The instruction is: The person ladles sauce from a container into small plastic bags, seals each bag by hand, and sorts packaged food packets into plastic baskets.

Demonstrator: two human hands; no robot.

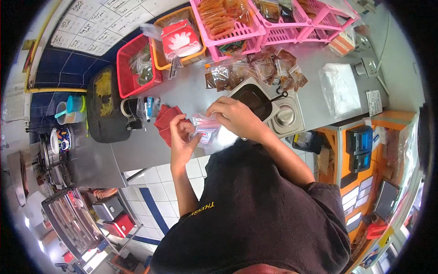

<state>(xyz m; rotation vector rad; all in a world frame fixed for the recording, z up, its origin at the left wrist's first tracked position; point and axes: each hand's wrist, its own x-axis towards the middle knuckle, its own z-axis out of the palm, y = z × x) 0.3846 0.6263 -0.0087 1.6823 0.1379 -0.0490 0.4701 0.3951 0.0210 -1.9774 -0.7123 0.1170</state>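
A small clear zip bag [206, 129] with a pinkish band at its top is held low over the counter, close to my body. My left hand [182, 139] grips its left side, thumb against the plastic and fingers curled. From the right, my right hand [232, 114] pinches the bag's upper edge; its fingertips are partly hidden. Beside my right hand sits a steel container of dark sauce [251, 101], with a black-handled ladle [278, 96] resting in it. A red cloth [168, 122] lies behind my left hand.
Several filled sauce bags [255, 71] lie beyond the container. Pink racks [235, 37], a red basket [137, 66] and an orange basket [178, 39] line the back. A round steel lid [286, 115] is right; a black case [108, 105] stands left.
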